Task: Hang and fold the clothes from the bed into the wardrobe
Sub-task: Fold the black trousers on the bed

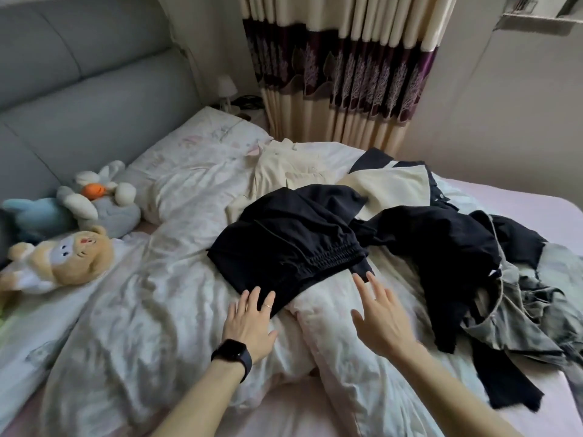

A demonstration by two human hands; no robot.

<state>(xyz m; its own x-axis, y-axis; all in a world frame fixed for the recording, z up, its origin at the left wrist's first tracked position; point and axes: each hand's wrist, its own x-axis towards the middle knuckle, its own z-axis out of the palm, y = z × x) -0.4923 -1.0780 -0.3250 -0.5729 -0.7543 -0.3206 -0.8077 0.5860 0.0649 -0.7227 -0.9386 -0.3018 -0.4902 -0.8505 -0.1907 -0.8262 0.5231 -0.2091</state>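
The bed [536, 209] fills most of the view, with a grey padded headboard [79, 89] at the left and a cream-and-purple patterned curtain [347, 74] behind the far side. A pale crumpled duvet [157, 310] covers the mattress, and 1 pillow [195, 146] lies at its head end. The clothes lie on the duvet. A heap of black clothing [441, 241] sits at the right, overlapping a grey-green garment [520, 310] at the bed's right edge. A cream shirt [284, 165] lies flat beyond the centre. A black garment with an elastic waistband [293, 234] lies spread at the centre, nearest the person. 3 plush toys rest by the headboard: a grey rabbit [107, 203], a blue toy [34, 216] and a tan bear [69, 260]. The left hand [249, 323] lies palm down, fingers straight and apart, fingertips on the near corner of the black garment. The right hand [381, 316] is palm down above the duvet, fingers straight and apart, tips just beside the waistband end; contact cannot be determined. The left wrist carries a black smartwatch [232, 354]; 1 left finger carries a ring [267, 306].
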